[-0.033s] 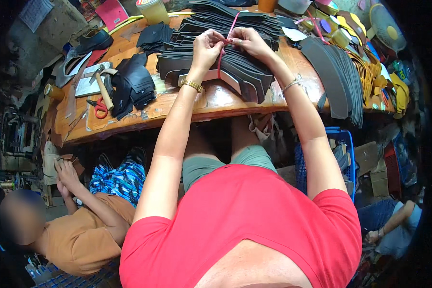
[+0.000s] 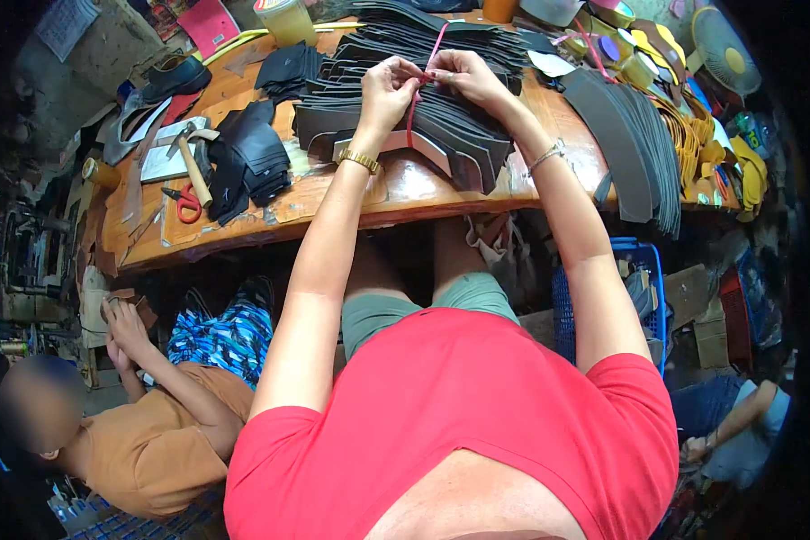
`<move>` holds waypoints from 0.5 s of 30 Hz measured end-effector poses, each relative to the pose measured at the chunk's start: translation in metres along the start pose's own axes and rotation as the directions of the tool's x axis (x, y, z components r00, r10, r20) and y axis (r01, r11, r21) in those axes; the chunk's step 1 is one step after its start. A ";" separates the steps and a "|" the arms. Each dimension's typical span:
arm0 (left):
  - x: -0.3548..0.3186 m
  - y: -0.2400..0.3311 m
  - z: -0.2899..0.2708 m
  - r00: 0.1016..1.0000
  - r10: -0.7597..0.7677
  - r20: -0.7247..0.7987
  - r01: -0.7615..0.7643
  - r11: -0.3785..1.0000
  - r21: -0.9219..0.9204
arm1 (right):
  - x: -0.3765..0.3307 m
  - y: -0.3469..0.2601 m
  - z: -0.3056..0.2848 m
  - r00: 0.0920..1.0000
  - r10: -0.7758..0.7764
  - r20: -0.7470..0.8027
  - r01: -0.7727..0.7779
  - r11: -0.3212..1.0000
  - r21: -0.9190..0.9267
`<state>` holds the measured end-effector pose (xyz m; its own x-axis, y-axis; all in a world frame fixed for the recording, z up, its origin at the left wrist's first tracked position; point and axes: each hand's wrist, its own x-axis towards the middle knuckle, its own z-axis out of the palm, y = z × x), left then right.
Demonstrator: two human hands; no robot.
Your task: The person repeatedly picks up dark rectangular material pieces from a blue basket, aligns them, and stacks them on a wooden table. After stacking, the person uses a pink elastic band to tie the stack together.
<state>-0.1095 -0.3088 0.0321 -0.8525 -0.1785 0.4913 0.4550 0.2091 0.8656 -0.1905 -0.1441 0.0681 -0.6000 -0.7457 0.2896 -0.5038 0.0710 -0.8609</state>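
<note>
A thick stack of dark, curved cut pieces [image 2: 405, 130], leather-like, lies on the wooden table in front of me. Around its middle runs a pink-red tie strip [image 2: 412, 121]. My left hand [image 2: 389, 90] pinches the strip on top of the stack, fingers closed. Close against it, my right hand [image 2: 466, 76] pinches the same strip, thumb and fingers together. The strip's crossing lies between my fingertips, partly hidden by them. One end stands up past the hands toward the far side of the stack.
Left on the table [image 2: 333, 210] lie a hammer [image 2: 195, 171], red-handled scissors [image 2: 187, 202] and black pieces [image 2: 252, 157]. A fanned dark stack [image 2: 625, 144] and yellow pieces [image 2: 684, 144] are at right. Below stands a blue basket [image 2: 652, 261]. A person in orange [image 2: 157, 432] sits left; another is at right.
</note>
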 end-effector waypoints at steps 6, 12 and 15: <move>-0.003 0.000 0.002 0.999 0.039 -0.014 -0.039 0.999 0.026 | 0.003 0.003 -0.004 0.978 0.207 0.011 -0.206 0.964 0.165; -0.007 0.006 0.002 0.998 0.063 0.004 -0.063 0.995 0.077 | 0.001 -0.004 0.001 0.970 0.243 -0.009 -0.236 0.947 0.217; -0.008 0.004 0.001 0.997 0.080 0.006 -0.080 0.988 0.133 | 0.001 -0.007 0.008 0.970 0.233 -0.075 -0.210 0.948 0.239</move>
<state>-0.1013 -0.3055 0.0321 -0.8151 -0.1554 0.5580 0.4833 0.3486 0.8031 -0.1822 -0.1504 0.0714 -0.7458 -0.6567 0.1114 -0.2034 0.0654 -0.9769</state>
